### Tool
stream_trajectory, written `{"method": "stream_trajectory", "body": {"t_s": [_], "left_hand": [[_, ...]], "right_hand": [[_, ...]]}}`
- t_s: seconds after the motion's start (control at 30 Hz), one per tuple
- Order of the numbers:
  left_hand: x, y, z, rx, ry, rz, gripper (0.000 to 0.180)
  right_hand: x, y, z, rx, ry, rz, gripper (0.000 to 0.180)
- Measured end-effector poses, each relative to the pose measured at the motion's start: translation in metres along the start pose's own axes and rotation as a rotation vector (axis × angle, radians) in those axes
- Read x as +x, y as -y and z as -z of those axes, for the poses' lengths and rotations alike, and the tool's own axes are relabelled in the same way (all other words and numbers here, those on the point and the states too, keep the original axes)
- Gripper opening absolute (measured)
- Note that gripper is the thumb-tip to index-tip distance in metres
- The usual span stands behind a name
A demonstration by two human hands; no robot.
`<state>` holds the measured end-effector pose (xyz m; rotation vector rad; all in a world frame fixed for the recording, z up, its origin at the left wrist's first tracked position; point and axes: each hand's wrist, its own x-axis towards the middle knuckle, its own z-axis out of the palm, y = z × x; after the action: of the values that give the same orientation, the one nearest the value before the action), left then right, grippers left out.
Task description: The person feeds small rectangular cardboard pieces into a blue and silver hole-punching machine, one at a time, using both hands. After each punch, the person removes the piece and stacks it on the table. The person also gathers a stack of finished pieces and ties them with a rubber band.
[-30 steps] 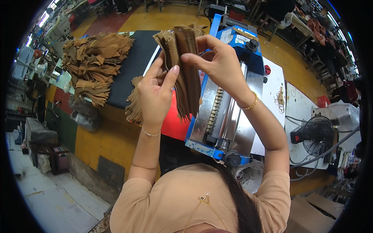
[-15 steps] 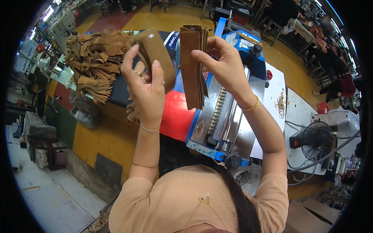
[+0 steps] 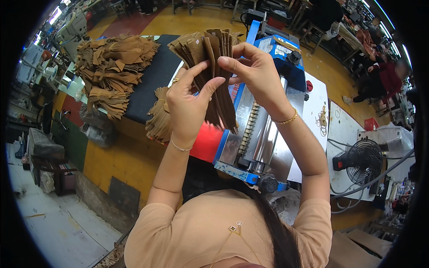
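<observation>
In front of my chest, both hands hold up brown leather strips (image 3: pixel 216 97) with their upper ends fanned apart. My left hand (image 3: pixel 187 105) grips the left part between thumb and fingers; a small pale mark shows on one strip there. My right hand (image 3: pixel 259 77) pinches the right part, its thumb lying across the strips. The two parts touch side by side, and some of the fingers are hidden behind them. Below and left of my left hand, a smaller bundle of lighter brown strips (image 3: pixel 157 117) lies at the table's near edge.
A heap of tied brown bundles (image 3: pixel 111 60) lies at the left of the black tabletop (image 3: pixel 156 60). Right of my hands stands a blue-framed roller machine (image 3: pixel 272 138). Farther right are rubber bands (image 3: pixel 322 120) and a black fan (image 3: pixel 364 163). People work in the background.
My left hand has moved right, bringing its strips against those in my right hand. The strips now fan out at the top. The smaller bundle on the table shows more fully.
</observation>
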<state>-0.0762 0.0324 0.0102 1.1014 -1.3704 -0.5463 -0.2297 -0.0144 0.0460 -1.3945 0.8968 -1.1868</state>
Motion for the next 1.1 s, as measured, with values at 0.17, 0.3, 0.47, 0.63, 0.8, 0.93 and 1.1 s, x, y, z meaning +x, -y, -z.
{"method": "stream_trajectory", "body": {"t_s": [0.17, 0.3, 0.47, 0.63, 0.8, 0.93, 1.1], "left_hand": [[0.002, 0.001, -0.003, -0.22, -0.04, 0.028, 0.035], [0.001, 0.001, -0.005, -0.224, -0.055, -0.002, 0.051], [0.0, -0.001, -0.007, -0.16, -0.023, -0.057, 0.048], [0.011, 0.001, 0.001, -0.351, -0.031, -0.023, 0.071], [0.04, 0.002, 0.019, -0.542, -0.079, 0.019, 0.077], [0.064, 0.002, 0.024, -0.589, -0.049, 0.001, 0.062], [0.064, -0.006, 0.013, -0.607, 0.011, -0.06, 0.046]], "right_hand": [[0.0, -0.001, 0.004, 0.148, 0.04, -0.035, 0.027], [0.001, -0.003, 0.006, 0.205, 0.067, -0.082, 0.027], [-0.001, -0.005, 0.007, 0.226, 0.049, -0.12, 0.025], [-0.004, 0.001, 0.01, 0.168, 0.044, -0.052, 0.025], [-0.012, 0.018, 0.018, -0.029, 0.076, 0.206, 0.036], [-0.014, 0.034, 0.024, -0.038, 0.268, 0.312, 0.036], [-0.007, 0.039, 0.009, 0.005, 0.323, 0.383, 0.032]]}}
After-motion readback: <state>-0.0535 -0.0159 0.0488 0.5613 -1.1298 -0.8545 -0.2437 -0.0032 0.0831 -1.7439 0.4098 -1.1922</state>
